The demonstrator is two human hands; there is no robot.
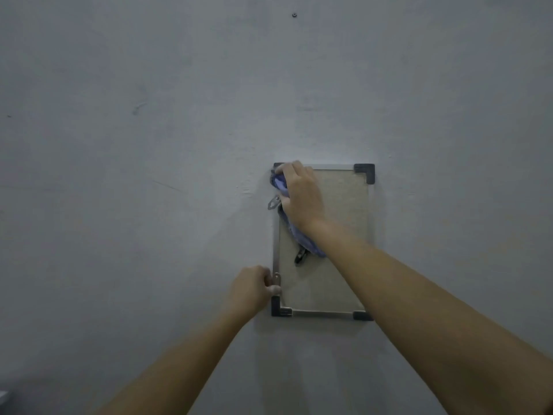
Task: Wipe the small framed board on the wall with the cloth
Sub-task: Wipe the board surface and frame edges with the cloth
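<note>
Against the grey wall (149, 205), left of centre: left hand (253, 287) pinches the lower left edge of the small framed board (338, 280), fingers closed on the metal rail just above the dark corner cap. Judged purpose: steadying the board. Board hangs upright, flat to wall; a metal hanger tab (273, 202) projects from its left rail higher up. Frame looks thin and light, panel stiff; likely to swing or shift under pressure, so the edge hold is sensible. Further right: right hand (302, 194) closed over the bunched blue cloth (299, 235), pressing it at the upper left corner. Cloth is soft and limp; its tail trails below the wrist, over a dark clip-like item (300, 256), identity unclear
</note>
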